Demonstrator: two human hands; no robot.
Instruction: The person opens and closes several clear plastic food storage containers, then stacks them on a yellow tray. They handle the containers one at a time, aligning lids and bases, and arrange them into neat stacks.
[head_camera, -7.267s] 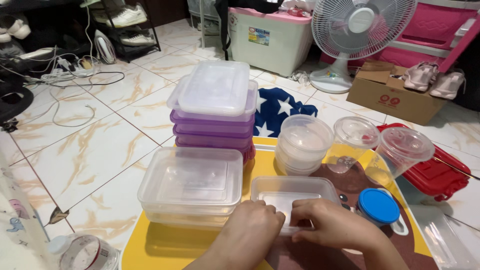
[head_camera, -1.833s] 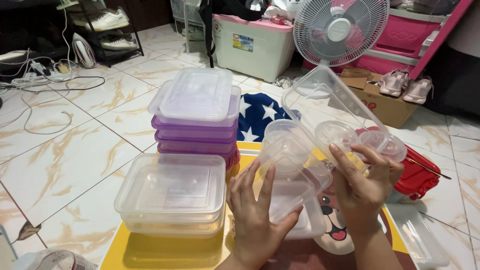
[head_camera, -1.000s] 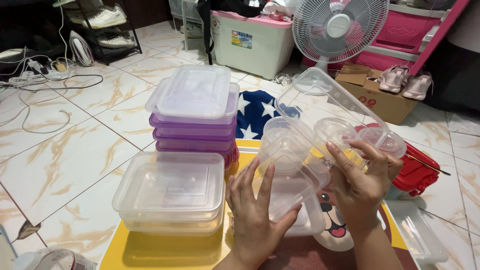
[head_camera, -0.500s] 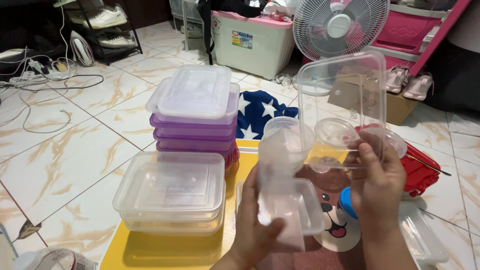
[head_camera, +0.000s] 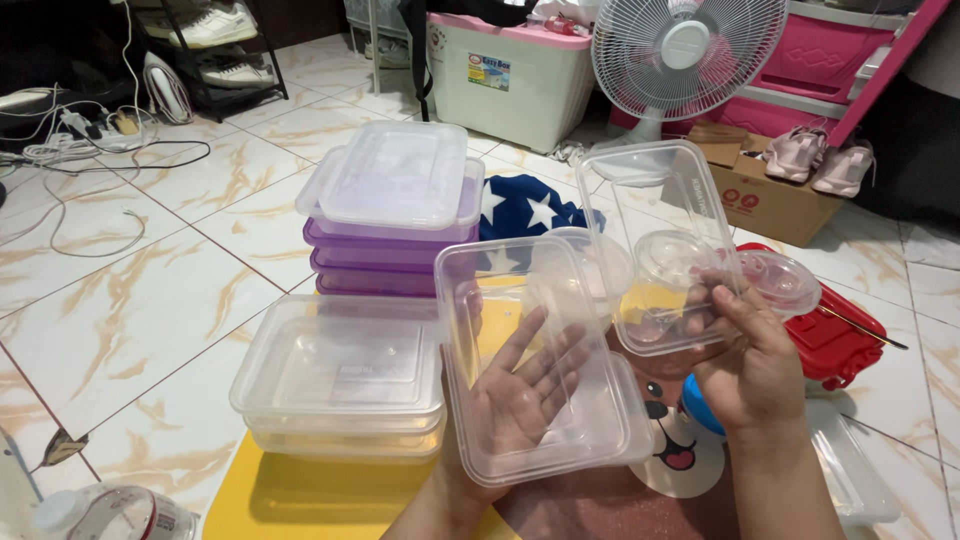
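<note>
hands now apart, each with 1 piece: left hand flat and spread under the clear rectangular container, palm showing through its base, fingers fanned, nothing pinched. right hand closed on the lower edge of the clear lid, thumb and fingers clamping it, lid tilted up and facing the camera.

changed within the last second: container turned from edge-on to open side up across the left palm, lid swung clear and held beside it, the 2 near but not touching. earlier, nested clear pieces held together between both hands; now split into tub and lid. separation looks finished, with both pieces lifted above the yellow table, neither set down.

around them: stack of clear containers just left of the tub, purple container stack behind, blue-lidded jar partly hidden under the right wrist, red box to the right, white fan beyond.
</note>
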